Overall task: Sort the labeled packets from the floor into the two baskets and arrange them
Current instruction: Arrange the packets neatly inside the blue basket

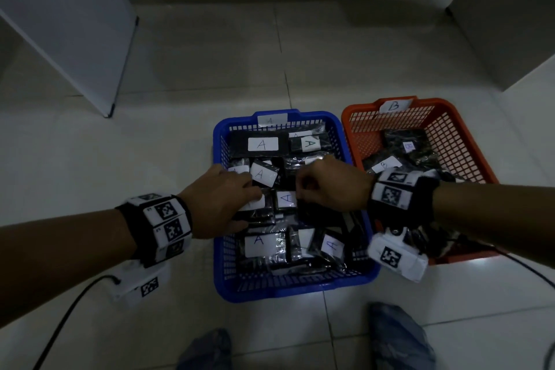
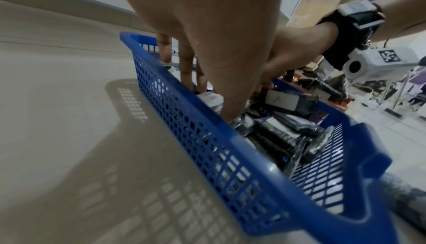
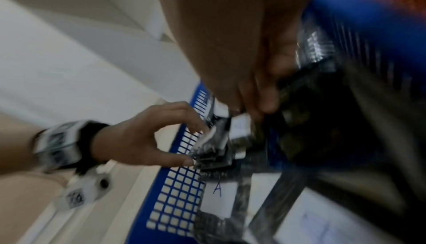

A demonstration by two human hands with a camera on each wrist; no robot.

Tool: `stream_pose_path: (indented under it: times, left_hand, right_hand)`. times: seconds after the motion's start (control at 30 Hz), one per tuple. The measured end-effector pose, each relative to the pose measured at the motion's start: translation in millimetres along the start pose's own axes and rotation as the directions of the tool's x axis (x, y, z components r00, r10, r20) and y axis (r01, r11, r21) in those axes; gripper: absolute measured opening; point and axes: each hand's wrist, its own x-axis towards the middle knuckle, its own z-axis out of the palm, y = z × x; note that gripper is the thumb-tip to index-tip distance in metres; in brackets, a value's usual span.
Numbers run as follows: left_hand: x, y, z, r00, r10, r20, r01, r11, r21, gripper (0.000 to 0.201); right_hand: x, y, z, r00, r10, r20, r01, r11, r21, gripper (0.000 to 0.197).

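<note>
Inside blue basket [image 1: 220, 285], left hand [image 1: 222, 201] pinching a packet [image 3: 214, 149], right hand [image 1: 333, 186] seemingly likewise.

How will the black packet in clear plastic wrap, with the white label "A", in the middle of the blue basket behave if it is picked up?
The black plastic-wrapped packet with the white "A" label probably stays fairly stiff: it looks flat and rectangular. Its glossy, crinkled wrap may be slippery. It seems light, since the left hand appears to manage a neighbouring packet with fingertips alone. Flat, it should not roll in the blue plastic mesh basket.
</note>
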Motion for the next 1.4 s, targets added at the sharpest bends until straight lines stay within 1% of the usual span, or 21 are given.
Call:
stream_pose_path:
  times: [0.03,0.07,0.1,0.13,0.17,0.23,0.33,0.4,0.47,0.5,0.57,0.63,0.67,0.73,0.87,0.97,1.0,1.13,1.17,1.27,1.4]
  left_hand:
    - [0.9,2.0,-2.6,1.0,0.02,-0.024,-0.021,1.0,-0.017,0.047]
    - [2.3,5.3,-5.9,0.999,0.037,-0.018,-0.038,0.998,-0.046,0.041]
    - [3.8,9.4,-8.5,0.999,0.053,0.004,-0.053,0.996,-0.076,0.035]
    - [5.0,14.2,-11.4,0.997,0.071,0.034,-0.067,0.992,-0.105,0.029]
    - [5.7,18.8,-12.9,0.994,0.091,0.052,-0.083,0.987,-0.134,0.023]
    - [4.8,27.9,-12.9,0.987,0.139,0.081,-0.124,0.979,-0.164,0.018]
    - [2.3,32.2,-4.8,0.985,0.16,0.061,-0.157,0.987,-0.046,0.022]
    - [1.5,30.3,-5.0,0.996,0.092,0.0,-0.092,0.996,-0.006,0.023]
    - [1.4,22.6,-7.2,0.999,0.008,-0.047,-0.009,1.0,-0.006,0.026]
    - [1.4,16.7,-7.9,0.998,-0.031,-0.052,0.03,0.999,-0.023,0.03]
    - [1.8,5.0,-9.6,0.997,-0.076,-0.025,0.075,0.996,-0.056,0.038]
    - [3.9,-3.1,-10.8,0.998,-0.06,-0.018,0.059,0.998,-0.031,0.042]
    - [5.6,-5.2,-12.2,0.999,-0.046,-0.017,0.046,0.999,-0.001,0.044]
    - [9.1,-8.2,-12.8,0.999,-0.04,-0.003,0.04,0.998,0.04,0.048]
    - [15.8,-7.8,-10.7,0.998,-0.043,0.037,0.04,0.995,0.089,0.061]
    - [17.1,-9.0,-6.9,0.994,-0.055,0.091,0.041,0.987,0.156,0.068]
    - [16.6,-9.3,-6.0,0.995,-0.051,0.086,0.036,0.985,0.17,0.07]
    - [14.0,-5.5,-2.4,0.999,-0.034,0.042,0.024,0.974,0.225,0.078]
    - [13.9,-3.8,-1.4,0.998,-0.038,0.047,0.026,0.97,0.24,0.081]
    - [12.9,1.4,0.1,0.999,-0.036,0.019,0.03,0.968,0.251,0.087]
    - [11.2,2.3,4.9,0.999,-0.036,-0.012,0.037,0.976,0.214,0.094]
  right_hand:
    - [-7.3,-1.2,-5.3,0.99,-0.03,0.138,0.045,0.993,-0.111,0.022]
    - [-14.6,-1.1,-6.0,0.959,-0.025,0.284,0.094,0.968,-0.233,0.03]
    - [-21.2,-0.7,-3.2,0.925,-0.014,0.38,0.155,0.926,-0.344,0.041]
    - [-27.0,0.2,3.1,0.907,-0.007,0.421,0.207,0.878,-0.432,0.051]
    - [-31.9,1.8,10.6,0.91,-0.011,0.414,0.232,0.843,-0.486,0.06]
    - [-37.2,7.3,23.2,0.936,-0.038,0.349,0.231,0.815,-0.532,0.069]
    - [-39.3,8.3,23.0,0.955,-0.07,0.288,0.217,0.826,-0.52,0.072]
    - [-41.1,7.4,16.2,0.959,-0.074,0.272,0.173,0.917,-0.36,0.059]
    - [-38.3,8.4,8.0,0.961,-0.067,0.27,0.095,0.991,-0.094,0.039]
    - [-34.6,9.6,4.8,0.97,-0.067,0.236,0.065,0.998,0.017,0.03]
    - [-22.7,11.5,-0.1,0.994,-0.077,0.083,0.066,0.989,0.135,0.017]
    - [-8.1,12.0,-2.2,0.996,-0.071,-0.062,0.083,0.975,0.206,0.011]
    - [-0.6,11.3,-2.0,0.993,-0.062,-0.099,0.083,0.973,0.218,0.009]
    - [12.0,9.2,-0.1,0.99,-0.052,-0.135,0.078,0.978,0.193,0.008]
    - [21.5,6.3,4.7,0.981,-0.089,-0.172,0.104,0.991,0.083,0.016]
    - [19.0,5.8,8.0,0.963,-0.166,-0.21,0.17,0.985,0.001,0.014]
    - [16.6,5.8,9.5,0.96,-0.192,-0.206,0.19,0.981,-0.033,0.017]
    - [8.6,7.1,19.1,0.97,-0.236,-0.06,0.218,0.951,-0.22,0.055]
    - [8.3,7.8,21.9,0.968,-0.246,-0.047,0.228,0.945,-0.235,0.058]
    - [10.4,11.5,26.5,0.961,-0.274,-0.05,0.259,0.945,-0.202,0.057]
    - [12.0,13.8,25.5,0.966,-0.254,-0.051,0.243,0.956,-0.164,0.057]
